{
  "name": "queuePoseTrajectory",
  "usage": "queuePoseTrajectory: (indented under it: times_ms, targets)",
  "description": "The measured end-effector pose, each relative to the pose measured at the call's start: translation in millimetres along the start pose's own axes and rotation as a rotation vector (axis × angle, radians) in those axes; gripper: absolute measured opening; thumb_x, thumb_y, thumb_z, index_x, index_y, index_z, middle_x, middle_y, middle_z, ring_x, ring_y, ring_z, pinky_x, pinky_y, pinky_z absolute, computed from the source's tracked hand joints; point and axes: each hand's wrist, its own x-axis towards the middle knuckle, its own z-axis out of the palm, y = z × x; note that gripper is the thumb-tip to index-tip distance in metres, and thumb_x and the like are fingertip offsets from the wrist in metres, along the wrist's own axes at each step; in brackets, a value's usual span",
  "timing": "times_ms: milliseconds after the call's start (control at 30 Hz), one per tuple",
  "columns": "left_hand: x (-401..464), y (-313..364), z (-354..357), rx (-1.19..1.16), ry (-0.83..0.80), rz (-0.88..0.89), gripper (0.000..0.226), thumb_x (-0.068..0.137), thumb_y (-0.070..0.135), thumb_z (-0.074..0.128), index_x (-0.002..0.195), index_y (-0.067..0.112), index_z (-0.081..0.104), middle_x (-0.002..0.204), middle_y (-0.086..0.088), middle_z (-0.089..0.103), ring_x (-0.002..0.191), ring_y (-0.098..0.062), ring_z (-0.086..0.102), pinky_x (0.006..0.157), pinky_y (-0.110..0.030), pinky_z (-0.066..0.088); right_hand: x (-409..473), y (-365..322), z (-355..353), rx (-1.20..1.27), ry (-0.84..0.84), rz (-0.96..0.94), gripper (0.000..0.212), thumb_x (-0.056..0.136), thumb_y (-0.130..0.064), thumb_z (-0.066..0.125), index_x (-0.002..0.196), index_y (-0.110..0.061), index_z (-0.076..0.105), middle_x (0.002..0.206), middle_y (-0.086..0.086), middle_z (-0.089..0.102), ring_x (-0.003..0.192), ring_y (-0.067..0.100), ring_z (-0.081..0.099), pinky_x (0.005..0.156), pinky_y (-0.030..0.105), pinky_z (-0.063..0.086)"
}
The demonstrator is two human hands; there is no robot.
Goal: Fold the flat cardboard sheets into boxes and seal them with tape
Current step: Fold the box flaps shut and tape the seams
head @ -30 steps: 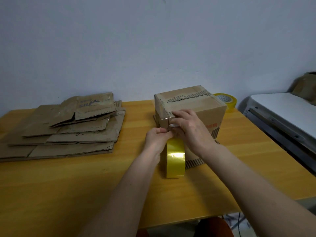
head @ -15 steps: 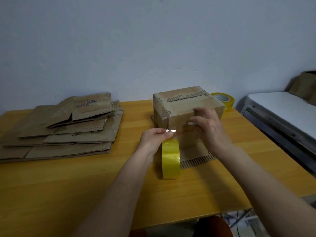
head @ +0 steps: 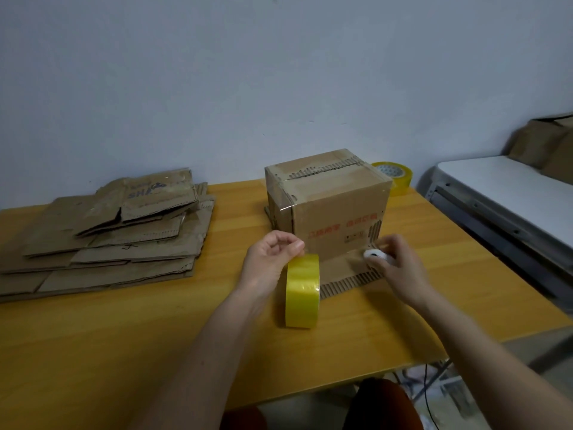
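Box (head: 328, 206) behind both | left hand (head: 273, 262) pinches tape roll (head: 302, 291) | right hand (head: 400, 265) grips white object (head: 375, 254)

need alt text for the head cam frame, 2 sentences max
A person's left hand pinches the top of an upright yellow tape roll on a wooden table, while the right hand holds a small white object beside a taped cardboard box. Flat cardboard sheets lie stacked at left; a second tape roll sits behind the box.
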Motion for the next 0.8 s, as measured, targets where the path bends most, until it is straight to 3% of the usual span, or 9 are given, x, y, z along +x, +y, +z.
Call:
queuePoseTrajectory:
  times_ms: [67, 233, 300, 367, 433, 533, 633, 733, 800]
  targets:
    - [-5, 1, 6, -0.003, 0.008, 0.019, 0.006, 0.086, 0.015, 0.069, 0.083, 0.019, 0.067, 0.076, 0.005, 0.07, 0.074, -0.006, 0.065, 0.073, -0.026, 0.051, -4, 24, -11, 0.008, 0.105, 0.177, 0.024, 0.09, -0.026, 0.064, 0.103, -0.017, 0.046, 0.094, -0.001, 0.056, 0.076, 0.009, 0.054, 0.058, 0.027, 0.043]
    - [-13, 4, 29, 0.044, 0.053, 0.064, 0.011, 0.087, 0.014, 0.069, 0.08, 0.022, 0.066, 0.079, 0.006, 0.069, 0.078, -0.006, 0.063, 0.071, -0.021, 0.051, -11, 55, -38, -0.193, 0.204, 0.432, 0.023, 0.091, -0.033, 0.062, 0.1, -0.017, 0.048, 0.093, 0.005, 0.057, 0.083, 0.024, 0.054, 0.074, 0.043, 0.048]
    - [-16, 4, 38, 0.041, 0.081, 0.067, 0.01, 0.087, 0.014, 0.068, 0.08, 0.021, 0.065, 0.077, 0.007, 0.068, 0.074, -0.003, 0.062, 0.066, -0.015, 0.049, -14, 55, -41, -0.417, 0.155, 0.39, 0.028, 0.089, -0.036, 0.063, 0.108, -0.017, 0.054, 0.11, 0.009, 0.056, 0.1, 0.027, 0.051, 0.086, 0.042, 0.046]
    - [-20, 4, 45, 0.037, 0.087, 0.064, 0.01, 0.088, 0.014, 0.068, 0.08, 0.02, 0.065, 0.077, 0.005, 0.067, 0.073, -0.003, 0.061, 0.064, -0.013, 0.048, -17, 42, -40, -0.519, 0.168, 0.226, 0.036, 0.086, -0.038, 0.066, 0.115, -0.018, 0.057, 0.123, 0.01, 0.05, 0.115, 0.028, 0.043, 0.096, 0.038, 0.039]
    - [-23, 4, 51, 0.031, 0.079, 0.06, 0.01, 0.088, 0.014, 0.068, 0.08, 0.02, 0.065, 0.076, 0.006, 0.067, 0.071, -0.002, 0.061, 0.063, -0.012, 0.047, -23, 11, -35, -0.282, 0.159, -0.002, 0.032, 0.083, -0.038, 0.069, 0.11, -0.023, 0.062, 0.118, 0.002, 0.052, 0.115, 0.021, 0.044, 0.093, 0.032, 0.04]
    - [-26, 6, 57, 0.038, 0.068, 0.058, 0.011, 0.088, 0.014, 0.068, 0.079, 0.02, 0.065, 0.073, 0.009, 0.068, 0.071, 0.0, 0.062, 0.063, -0.011, 0.047, -39, -47, -22, 0.326, -0.12, -0.125, 0.023, 0.078, -0.048, 0.071, 0.095, -0.032, 0.069, 0.099, -0.011, 0.068, 0.098, 0.006, 0.061, 0.082, 0.022, 0.049]
    - [-32, 8, 56, 0.094, 0.061, 0.056, 0.01, 0.089, 0.02, 0.066, 0.08, 0.023, 0.067, 0.079, 0.01, 0.071, 0.078, 0.0, 0.064, 0.065, -0.01, 0.047, -44, -74, -5, 0.534, -0.19, -0.062, 0.01, 0.081, -0.032, 0.072, 0.081, -0.022, 0.072, 0.082, -0.006, 0.072, 0.082, 0.007, 0.066, 0.073, 0.021, 0.053]
    - [-37, 7, 53, 0.201, 0.125, 0.106, 0.016, 0.094, 0.028, 0.059, 0.085, 0.024, 0.072, 0.089, 0.01, 0.07, 0.086, 0.001, 0.062, 0.07, -0.006, 0.044, -45, -79, 5, 0.699, -0.161, 0.089, 0.016, 0.085, -0.02, 0.069, 0.073, -0.01, 0.067, 0.07, -0.001, 0.068, 0.069, 0.009, 0.063, 0.06, 0.018, 0.05]
    - [-40, 6, 50, 0.309, 0.205, 0.137, 0.019, 0.094, 0.03, 0.059, 0.095, 0.021, 0.075, 0.104, 0.01, 0.061, 0.092, 0.003, 0.055, 0.073, 0.0, 0.039, -47, -82, 10, 0.739, -0.153, 0.143, 0.019, 0.086, -0.021, 0.068, 0.07, -0.011, 0.064, 0.066, -0.002, 0.067, 0.067, 0.007, 0.064, 0.062, 0.021, 0.05]
